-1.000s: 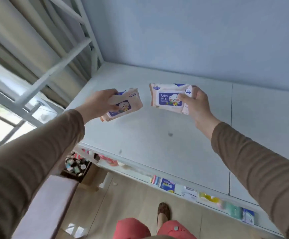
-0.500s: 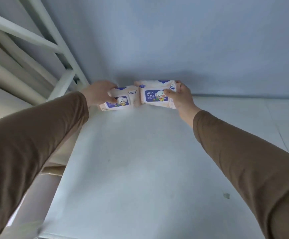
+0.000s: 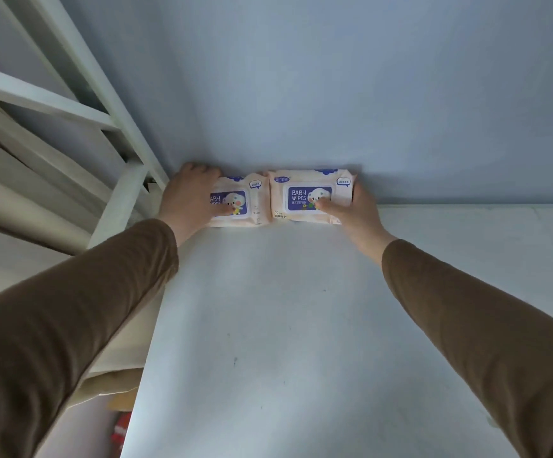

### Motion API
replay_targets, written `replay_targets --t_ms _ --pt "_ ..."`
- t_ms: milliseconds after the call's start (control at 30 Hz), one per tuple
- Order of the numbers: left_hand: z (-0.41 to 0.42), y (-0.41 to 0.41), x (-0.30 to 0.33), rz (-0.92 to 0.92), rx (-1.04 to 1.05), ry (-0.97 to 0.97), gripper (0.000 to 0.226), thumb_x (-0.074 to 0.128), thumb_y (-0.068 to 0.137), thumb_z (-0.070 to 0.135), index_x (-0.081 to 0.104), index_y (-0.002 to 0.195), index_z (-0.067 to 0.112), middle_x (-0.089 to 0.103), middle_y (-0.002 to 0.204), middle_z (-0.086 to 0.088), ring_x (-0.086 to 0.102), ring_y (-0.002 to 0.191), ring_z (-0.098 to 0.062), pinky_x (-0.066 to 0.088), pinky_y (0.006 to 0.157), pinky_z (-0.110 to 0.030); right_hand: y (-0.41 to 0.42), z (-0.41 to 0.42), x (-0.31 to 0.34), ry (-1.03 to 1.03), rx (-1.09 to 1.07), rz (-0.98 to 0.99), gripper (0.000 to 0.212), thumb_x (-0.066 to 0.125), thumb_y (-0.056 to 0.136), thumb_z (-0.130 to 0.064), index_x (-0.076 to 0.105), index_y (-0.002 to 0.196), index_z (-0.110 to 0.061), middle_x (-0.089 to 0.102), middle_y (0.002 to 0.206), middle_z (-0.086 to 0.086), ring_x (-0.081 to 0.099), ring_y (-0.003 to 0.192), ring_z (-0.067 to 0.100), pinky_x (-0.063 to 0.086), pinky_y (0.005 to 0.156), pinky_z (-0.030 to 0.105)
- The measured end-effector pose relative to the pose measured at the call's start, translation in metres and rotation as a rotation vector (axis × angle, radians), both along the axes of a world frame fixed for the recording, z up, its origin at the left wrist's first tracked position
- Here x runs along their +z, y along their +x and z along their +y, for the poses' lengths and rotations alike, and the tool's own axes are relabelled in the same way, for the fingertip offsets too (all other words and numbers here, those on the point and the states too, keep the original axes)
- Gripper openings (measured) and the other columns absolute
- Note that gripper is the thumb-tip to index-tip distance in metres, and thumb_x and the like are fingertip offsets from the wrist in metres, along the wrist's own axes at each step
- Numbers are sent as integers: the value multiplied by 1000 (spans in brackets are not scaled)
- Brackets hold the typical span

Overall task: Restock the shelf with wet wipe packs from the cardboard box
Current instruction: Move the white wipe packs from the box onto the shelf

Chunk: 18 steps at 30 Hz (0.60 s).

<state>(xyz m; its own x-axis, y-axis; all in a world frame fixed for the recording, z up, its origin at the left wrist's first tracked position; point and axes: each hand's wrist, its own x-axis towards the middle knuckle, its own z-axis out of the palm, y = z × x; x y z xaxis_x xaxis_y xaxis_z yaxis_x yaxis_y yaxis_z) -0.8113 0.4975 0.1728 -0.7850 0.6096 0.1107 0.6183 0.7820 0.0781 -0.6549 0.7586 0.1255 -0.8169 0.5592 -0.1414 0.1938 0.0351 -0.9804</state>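
Two wipe packs sit side by side at the far edge of the shelf (image 3: 285,325), against the wall (image 3: 334,94). The left hand (image 3: 189,196) has its grip clamped on the left pack (image 3: 238,203). The right hand (image 3: 354,211) grips the right pack (image 3: 308,193). Letting go comes next. The box is out of sight, so how many packs are left is unknown.

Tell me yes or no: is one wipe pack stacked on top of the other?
No, the left pack and right pack stand side by side on the shelf top, against the wall.
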Motion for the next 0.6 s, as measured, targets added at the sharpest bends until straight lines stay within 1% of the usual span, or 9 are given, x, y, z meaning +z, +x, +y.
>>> replay_targets --t_ms 100,200,233,300,367,400,467,533,600 --pt "3 2 -10 71 30 20 50 78 71 52 57 97 16 63 103 -8 49 106 -31 42 79 -39 -9 -5 -6 78 -12 -15 50 83 66 -25 65 112 -20 75 105 -8 72 97 10 56 94 43" --pt "8 4 -12 117 77 3 50 80 72 49 57 99 13 64 107 -10 50 107 -32 43 81 -40 -12 -10 -5 129 -53 -54 43 82 71 -21 63 109 -24 74 101 -14 70 95 6 54 95 39" --pt "9 6 -12 118 85 9 51 80 72 47 57 100 12 63 107 -11 50 107 -32 44 81 -41 -12 -10 -6 138 -76 -66 44 83 70 -23 62 108 -25 73 101 -14 70 96 7 54 94 39" --pt "9 11 -10 136 95 11 53 82 70 44 55 103 12 62 108 -12 49 106 -33 44 81 -42 -9 -11 -6 179 -119 -98 53 85 63 -34 56 106 -23 71 104 -10 69 96 14 55 91 43" --pt "13 21 -6 180 89 14 58 83 70 38 53 111 11 57 114 -13 47 107 -35 44 85 -45 -1 -8 -1 268 -167 -138 62 84 57 -41 51 105 -21 68 106 -2 67 98 21 55 87 45" --pt "17 29 -4 192 81 31 61 83 69 34 51 116 12 54 118 -12 45 110 -35 44 87 -46 7 -6 3 345 -161 -171 62 85 60 -39 51 108 -18 66 108 2 65 102 24 54 88 44" --pt "29 49 -1 190 43 79 66 81 71 28 48 126 15 49 127 -11 42 117 -35 44 91 -48 29 -2 7 498 -106 -228 60 82 72 -29 52 121 -11 60 117 11 56 111 30 48 92 41" --pt "46 74 0 177 -22 129 64 77 75 25 47 131 17 47 133 -8 41 122 -33 43 96 -47 61 8 7 558 -87 -255 56 77 79 -28 51 126 -10 57 123 11 49 118 31 43 93 38" --pt "69 104 -1 154 -102 156 59 74 79 26 48 131 15 48 132 -7 42 122 -33 41 101 -44 101 20 11 607 -84 -266 50 72 83 -28 52 126 -13 56 124 7 47 119 29 42 95 39"
